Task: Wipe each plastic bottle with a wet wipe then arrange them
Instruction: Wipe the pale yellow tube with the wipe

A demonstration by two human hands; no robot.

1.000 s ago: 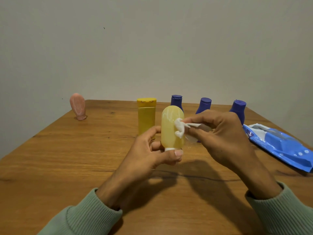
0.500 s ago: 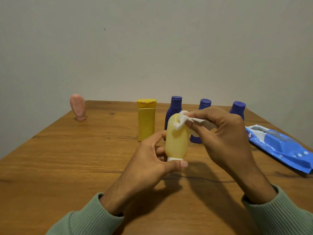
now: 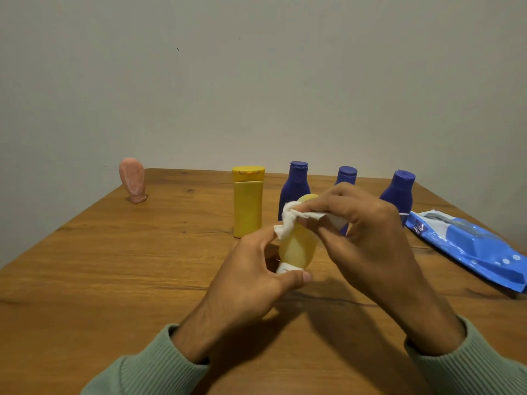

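My left hand [image 3: 251, 277] grips a pale yellow squeeze bottle [image 3: 298, 246] by its white cap, cap end down, above the table. My right hand [image 3: 368, 235] presses a white wet wipe [image 3: 291, 219] against the bottle's rounded upper end. Behind them stand a yellow flip-top bottle [image 3: 247, 201] and three blue bottles: one [image 3: 293, 189] just behind the wipe, one [image 3: 346, 175] mostly hidden by my right hand, one [image 3: 398, 192] further right. A pink squeeze bottle [image 3: 133, 179] stands on its cap at the far left.
A blue wet-wipe pack [image 3: 470, 246] lies at the right edge of the wooden table [image 3: 114, 266]. A plain wall rises right behind the table's far edge.
The held bottle has sunk lower and a little to the right. The wipe has slid from the bottle's side up onto its rounded top end.
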